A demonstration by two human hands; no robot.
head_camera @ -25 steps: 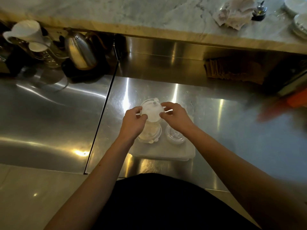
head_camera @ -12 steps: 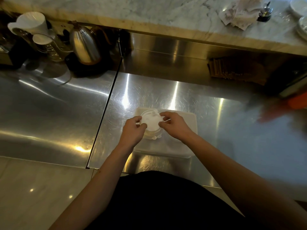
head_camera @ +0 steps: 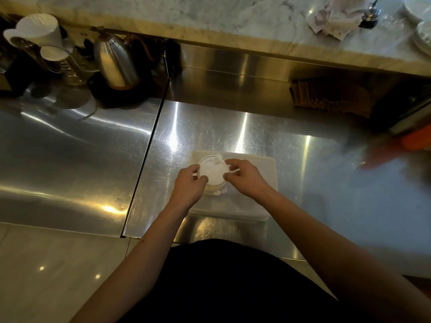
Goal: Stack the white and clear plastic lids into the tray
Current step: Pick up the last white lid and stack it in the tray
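Observation:
A round white plastic lid point(head_camera: 213, 171) with a small raised tab is held over the left half of a pale rectangular tray point(head_camera: 261, 183) on the steel counter. My left hand point(head_camera: 189, 186) pinches the lid's left rim and my right hand point(head_camera: 245, 177) pinches its right rim. Just below the held lid, part of a stack of lids point(head_camera: 215, 191) shows in the tray. My right hand hides the tray's middle, so any clear lids there cannot be made out.
A steel kettle point(head_camera: 115, 64) on a black base, a white paper filter cone point(head_camera: 35, 29) and glassware stand at the back left. A seam point(head_camera: 149, 145) splits the steel counter. A marble ledge point(head_camera: 233, 17) runs above. A blurred orange object point(head_camera: 417, 139) sits at the right edge.
Both hands have brought the white lid down from above the tray's far edge onto the stack in the tray. The clear lid seen a second ago is now hidden behind my right hand.

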